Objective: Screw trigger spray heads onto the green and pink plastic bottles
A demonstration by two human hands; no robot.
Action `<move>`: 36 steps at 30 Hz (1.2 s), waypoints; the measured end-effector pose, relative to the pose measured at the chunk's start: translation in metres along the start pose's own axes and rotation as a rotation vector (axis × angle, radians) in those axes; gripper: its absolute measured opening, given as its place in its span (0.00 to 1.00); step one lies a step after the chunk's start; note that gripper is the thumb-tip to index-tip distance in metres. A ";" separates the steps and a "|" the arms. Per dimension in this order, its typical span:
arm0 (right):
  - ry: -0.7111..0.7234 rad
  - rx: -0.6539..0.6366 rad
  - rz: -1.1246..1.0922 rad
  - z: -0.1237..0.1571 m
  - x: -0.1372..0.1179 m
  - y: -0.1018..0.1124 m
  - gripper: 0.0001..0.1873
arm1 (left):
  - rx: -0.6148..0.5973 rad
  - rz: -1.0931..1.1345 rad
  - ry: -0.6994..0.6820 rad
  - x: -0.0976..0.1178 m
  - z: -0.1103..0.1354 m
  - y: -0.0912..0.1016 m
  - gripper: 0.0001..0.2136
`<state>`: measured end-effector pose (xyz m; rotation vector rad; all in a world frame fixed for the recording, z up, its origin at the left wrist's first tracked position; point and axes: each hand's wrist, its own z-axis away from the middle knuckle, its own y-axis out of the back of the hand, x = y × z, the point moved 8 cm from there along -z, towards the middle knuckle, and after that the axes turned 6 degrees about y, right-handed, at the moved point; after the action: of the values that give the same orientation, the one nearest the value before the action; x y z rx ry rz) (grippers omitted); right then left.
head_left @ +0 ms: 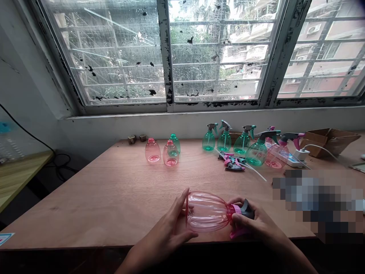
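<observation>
A clear pink spray bottle [208,213] lies sideways between my hands, just above the table's front edge. Its base points left, toward my left hand [171,224], whose thumb and fingers are around the bottom end. On the other end, my right hand [256,220] is closed about the neck and the dark grey trigger head [246,209], which has a pink collar and pink trigger. The bottle looks free of liquid. Part of the sprayer is hidden behind my right fingers.
Two pink bottles [153,151] and a green bottle [175,141] without heads stand at the back. Several green spray bottles [224,139], loose trigger heads [232,161], a power strip [295,161] and a cardboard box [325,142] are farther right. A pixelated patch covers the right side.
</observation>
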<state>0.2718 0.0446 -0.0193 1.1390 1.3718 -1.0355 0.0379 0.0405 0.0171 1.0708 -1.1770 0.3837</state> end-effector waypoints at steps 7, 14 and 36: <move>0.011 -0.004 -0.020 0.000 0.001 0.001 0.21 | 0.012 -0.044 0.055 -0.004 0.000 0.002 0.50; 0.002 -0.020 -0.051 0.000 0.002 -0.001 0.21 | 0.027 -0.059 0.039 -0.002 -0.001 0.003 0.45; 0.002 0.000 -0.039 0.000 0.001 -0.001 0.23 | 0.027 -0.051 0.012 0.001 0.000 0.002 0.45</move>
<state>0.2712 0.0449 -0.0203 1.1174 1.4006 -1.0620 0.0370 0.0414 0.0190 1.1186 -1.1348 0.3670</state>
